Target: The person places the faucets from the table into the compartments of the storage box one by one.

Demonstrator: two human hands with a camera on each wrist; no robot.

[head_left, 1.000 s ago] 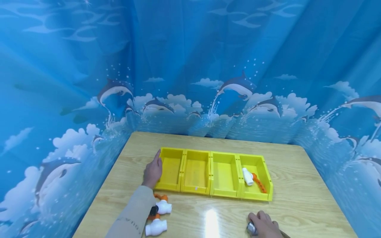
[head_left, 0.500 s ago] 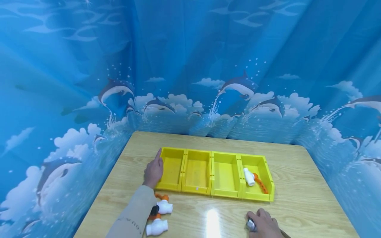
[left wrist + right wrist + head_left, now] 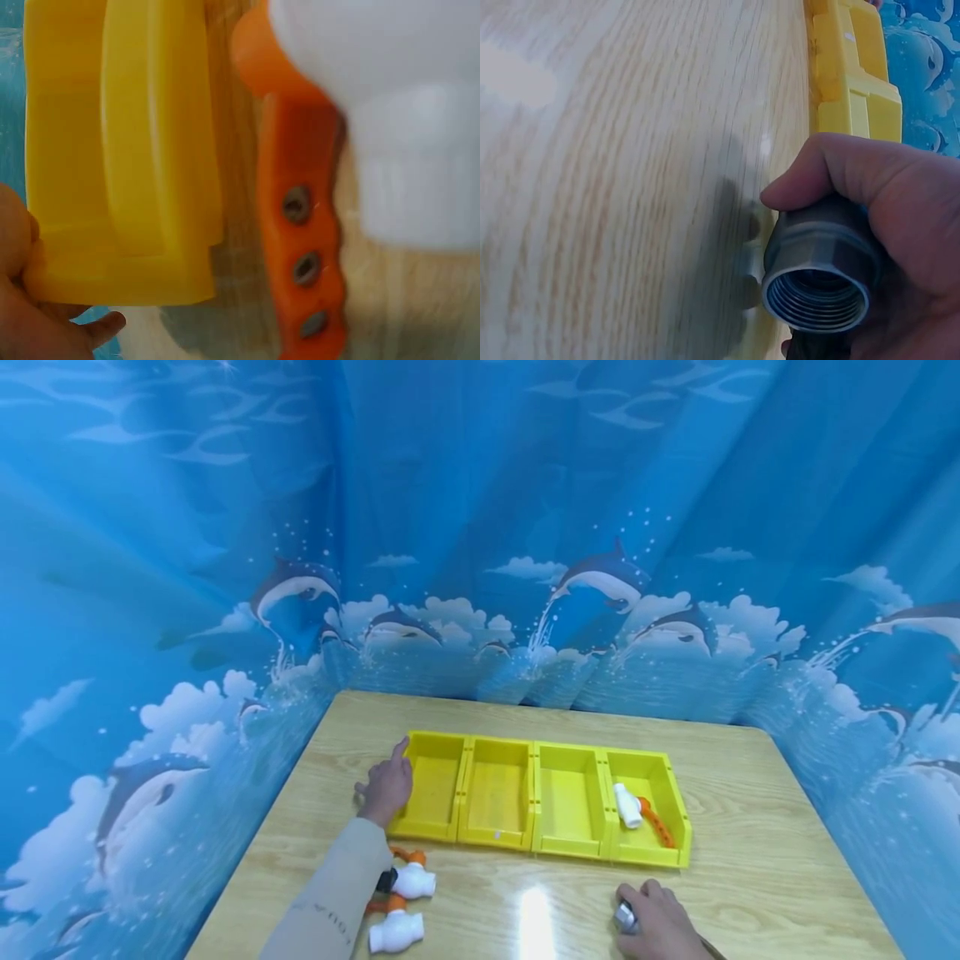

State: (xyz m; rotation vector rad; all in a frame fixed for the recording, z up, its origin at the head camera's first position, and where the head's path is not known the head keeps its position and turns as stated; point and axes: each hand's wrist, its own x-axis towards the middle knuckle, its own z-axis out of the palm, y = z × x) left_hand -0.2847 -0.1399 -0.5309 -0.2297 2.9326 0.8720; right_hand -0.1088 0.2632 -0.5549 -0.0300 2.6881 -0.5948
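Note:
My left hand (image 3: 387,783) rests at the left end of a row of yellow bins (image 3: 495,841). Its fingers are extended along the outer wall, and in the left wrist view the bin's corner (image 3: 120,289) lies against the hand. My right hand (image 3: 662,924) grips a grey metal valve (image 3: 626,917) low over the table's right front. The right wrist view shows the valve's hexagonal end with a threaded opening (image 3: 817,300) facing the camera; the hand hides much of the rest. A white plastic ball valve with an orange handle (image 3: 656,825) lies in the rightmost bin.
Two white ball valves with orange handles, one farther back (image 3: 414,881) and one nearer (image 3: 396,932), lie beside my left sleeve. A black piece (image 3: 387,881) shows between them and the sleeve. A dolphin-print curtain (image 3: 480,527) surrounds the wooden table (image 3: 757,827).
My left hand's fingers have spread a little beside the bin, one now sticking out to the left. The right hand has shifted slightly up and left with the metal valve. The bins stay put.

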